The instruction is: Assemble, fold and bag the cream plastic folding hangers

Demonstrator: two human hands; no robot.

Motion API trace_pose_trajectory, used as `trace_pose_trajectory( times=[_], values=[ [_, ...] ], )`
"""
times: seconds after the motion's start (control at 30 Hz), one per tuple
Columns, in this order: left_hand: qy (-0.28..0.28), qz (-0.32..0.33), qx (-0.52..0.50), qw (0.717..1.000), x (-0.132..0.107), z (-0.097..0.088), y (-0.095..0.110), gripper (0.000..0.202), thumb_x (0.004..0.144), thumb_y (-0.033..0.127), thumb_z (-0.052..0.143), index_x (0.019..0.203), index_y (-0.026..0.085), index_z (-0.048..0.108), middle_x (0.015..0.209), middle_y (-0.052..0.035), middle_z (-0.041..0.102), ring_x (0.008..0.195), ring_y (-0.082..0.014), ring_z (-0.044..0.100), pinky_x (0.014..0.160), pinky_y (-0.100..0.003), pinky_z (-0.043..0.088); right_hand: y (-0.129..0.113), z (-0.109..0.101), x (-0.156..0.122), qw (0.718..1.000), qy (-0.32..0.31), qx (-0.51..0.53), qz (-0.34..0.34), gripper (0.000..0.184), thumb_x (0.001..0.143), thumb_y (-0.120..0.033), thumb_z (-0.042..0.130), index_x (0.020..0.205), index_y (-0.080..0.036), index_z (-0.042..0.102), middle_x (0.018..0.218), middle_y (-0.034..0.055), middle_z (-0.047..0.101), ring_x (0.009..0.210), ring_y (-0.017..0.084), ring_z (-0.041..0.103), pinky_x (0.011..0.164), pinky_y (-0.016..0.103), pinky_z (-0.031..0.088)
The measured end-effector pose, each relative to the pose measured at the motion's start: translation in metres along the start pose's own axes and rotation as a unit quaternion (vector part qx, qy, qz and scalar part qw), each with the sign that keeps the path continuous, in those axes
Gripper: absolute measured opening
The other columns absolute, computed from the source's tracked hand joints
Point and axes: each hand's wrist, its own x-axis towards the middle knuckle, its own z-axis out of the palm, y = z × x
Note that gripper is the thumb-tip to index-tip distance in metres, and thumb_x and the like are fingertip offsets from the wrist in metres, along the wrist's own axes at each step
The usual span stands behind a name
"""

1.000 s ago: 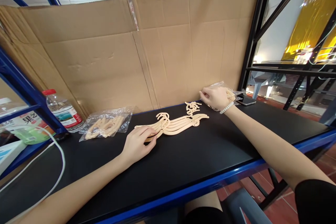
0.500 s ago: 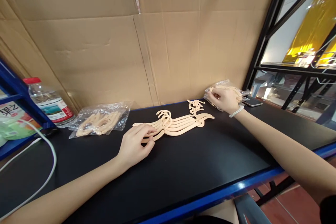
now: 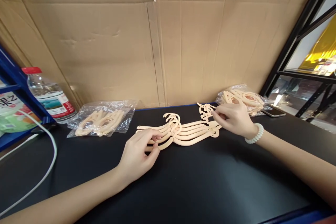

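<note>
Head view: cardboard [image 3: 105, 49] backs black tabletop [image 3: 194, 189] (yellow film [image 3: 324, 47], perhaps, beyond).

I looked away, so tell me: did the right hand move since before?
Yes. Against the phone, the right hand has moved left and toward the person, from the plastic bag to near the loose hangers.

A clear bottle [image 3: 51, 101] with a red cap stands well left of the left hand [image 3: 139, 152], beside a blue shelf frame [image 3: 13, 73] and a colourful package [image 3: 12, 122] (partly cut off). A white cable [image 3: 55, 152] curves over the black table [image 3: 189, 189] on that side. A phone [image 3: 274, 112] lies beyond and right of the right hand [image 3: 232, 119], near a black metal frame [image 3: 290, 43]. Brown cardboard [image 3: 118, 56] rises beyond both hands.
</note>
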Motion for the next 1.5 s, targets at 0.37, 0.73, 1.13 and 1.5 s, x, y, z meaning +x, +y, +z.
trace_pose_trajectory(
  times=[0.37, 0.73, 1.13, 1.5],
  values=[
    [-0.003, 0.032, -0.022, 0.999, -0.002, 0.001, -0.002, 0.016, 0.083, 0.010, 0.049, 0.090, 0.020, 0.059, 0.082, -0.0017, 0.068, 0.074, -0.0161, 0.064, 0.067, -0.030, 0.053, -0.002, -0.003, 0.025, 0.998, 0.026, 0.023, -0.059, 0.043, 0.096, -0.032, 0.041, 0.055, -0.023, 0.032, 0.048, -0.0013, 0.040, 0.045, 0.014, 0.036, 0.048, 0.031, 0.028],
    [-0.045, 0.044, -0.056, 0.996, 0.000, 0.000, 0.002, 0.017, 0.085, 0.004, 0.051, 0.087, 0.019, 0.060, 0.076, -0.0009, 0.064, 0.069, -0.0150, 0.057, 0.067, -0.029, 0.044, 0.013, 0.021, -0.007, 0.990, 0.076, 0.002, -0.122, 0.034, 0.090, -0.014, 0.055, 0.059, -0.021, 0.043, 0.052, -0.0034, 0.040, 0.047, 0.013, 0.035, 0.048, 0.029, 0.028],
    [-0.043, 0.052, -0.027, 0.997, 0.000, 0.000, 0.001, 0.019, 0.084, 0.002, 0.054, 0.089, 0.018, 0.059, 0.079, -0.0014, 0.066, 0.074, -0.0156, 0.059, 0.072, -0.030, 0.046, -0.015, 0.019, -0.016, 0.973, 0.016, -0.019, -0.231, 0.034, 0.089, -0.011, 0.056, 0.058, -0.021, 0.045, 0.053, -0.0013, 0.049, 0.050, 0.014, 0.041, 0.048, 0.032, 0.032],
    [-0.197, 0.127, 0.110, 0.966, -0.030, 0.003, 0.032, 0.072, 0.084, 0.039, 0.056, 0.148, 0.013, 0.034, 0.153, -0.0138, 0.038, 0.141, -0.0358, 0.032, 0.111, -0.053, 0.035, -0.064, 0.014, -0.032, 0.961, -0.251, 0.067, -0.090, 0.078, 0.095, -0.046, 0.051, 0.152, -0.003, 0.019, 0.158, 0.0189, 0.014, 0.146, 0.033, 0.008, 0.116, 0.054, 0.025]
  ],
)
